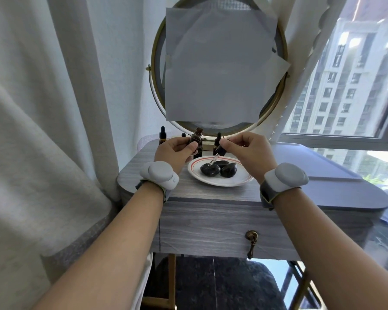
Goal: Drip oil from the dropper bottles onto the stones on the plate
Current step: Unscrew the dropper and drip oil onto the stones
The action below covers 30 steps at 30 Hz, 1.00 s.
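A white plate with a red rim line (213, 181) sits on the grey wooden table and holds three black stones (210, 169). My left hand (175, 151) grips an open brown dropper bottle (197, 139) upright, just left of the plate. My right hand (246, 148) pinches the black dropper cap (220, 151); its glass pipette (213, 159) slants down with the tip just above the left stone. Both wrists wear grey bands.
Three more dropper bottles stand behind the plate: one at the far left (162, 135), one behind my left hand (183, 135), one by my right hand (218, 139). A round mirror (157, 70) covered with paper rises behind them. A curtain hangs left, a window right.
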Available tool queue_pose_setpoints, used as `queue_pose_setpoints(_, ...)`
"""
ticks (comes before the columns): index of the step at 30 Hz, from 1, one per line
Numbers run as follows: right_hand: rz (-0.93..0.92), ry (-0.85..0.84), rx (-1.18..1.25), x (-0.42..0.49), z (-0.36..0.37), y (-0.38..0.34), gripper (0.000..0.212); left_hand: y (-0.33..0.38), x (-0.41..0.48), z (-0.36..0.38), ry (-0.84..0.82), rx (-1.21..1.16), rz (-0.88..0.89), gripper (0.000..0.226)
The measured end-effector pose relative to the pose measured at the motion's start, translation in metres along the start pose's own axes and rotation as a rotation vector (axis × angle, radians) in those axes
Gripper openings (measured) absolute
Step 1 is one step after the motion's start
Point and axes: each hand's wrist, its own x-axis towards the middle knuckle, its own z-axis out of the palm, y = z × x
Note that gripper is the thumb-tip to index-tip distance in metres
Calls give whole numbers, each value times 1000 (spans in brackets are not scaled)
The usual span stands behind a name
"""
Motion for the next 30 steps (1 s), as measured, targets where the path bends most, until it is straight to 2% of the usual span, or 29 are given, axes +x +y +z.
queue_pose_setpoints(11, -11, 20, -23, -2, -11, 4, 21, 1, 0, 0, -7, -10, 4, 25)
queue_pose_setpoints(25, -5, 25, -28, 9, 4, -3, 29, -2, 2, -1, -4, -22, 7, 18)
queue_pose_setpoints(30, 1, 2, -21, 7, 9, -4, 28, -2, 2, -1, 4, -27, 1, 23)
